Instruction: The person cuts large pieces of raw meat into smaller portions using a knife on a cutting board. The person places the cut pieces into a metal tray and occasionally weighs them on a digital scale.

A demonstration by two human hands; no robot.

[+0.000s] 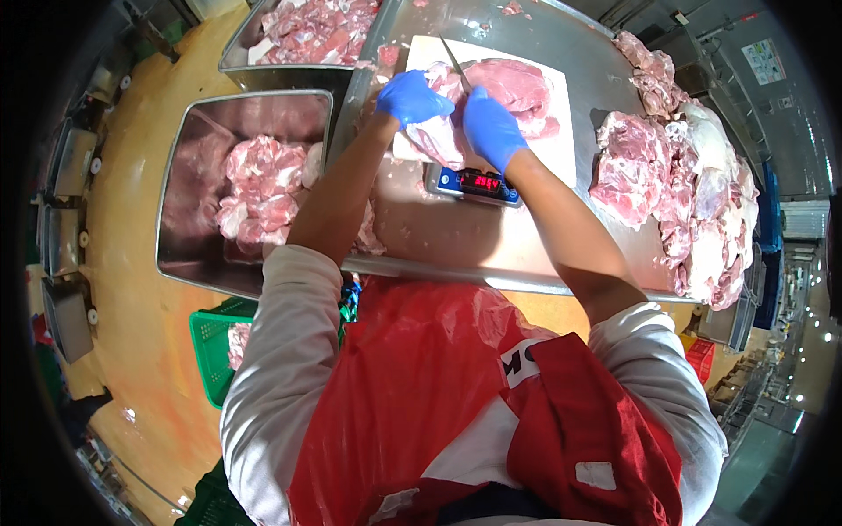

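A large piece of raw meat (509, 83) lies on a white cutting board (561, 131). My left hand (412, 98), in a blue glove, grips the meat's left part, its fingers closed on a pale flap. In my right hand (491, 127), also gloved in blue, is a knife (455, 63); its blade points away from me and to the left, over the meat. The handle is hidden inside my fist. A scale (474, 182) with a red lit display sits at the board's near edge, just below the hands.
Left of the steel table (438, 250) stands a metal bin (189, 175) with meat pieces, and a second bin (237, 57) lies beyond it. Large cuts of meat (684, 193) are piled on the table's right side. A green crate (210, 359) stands on the floor at lower left.
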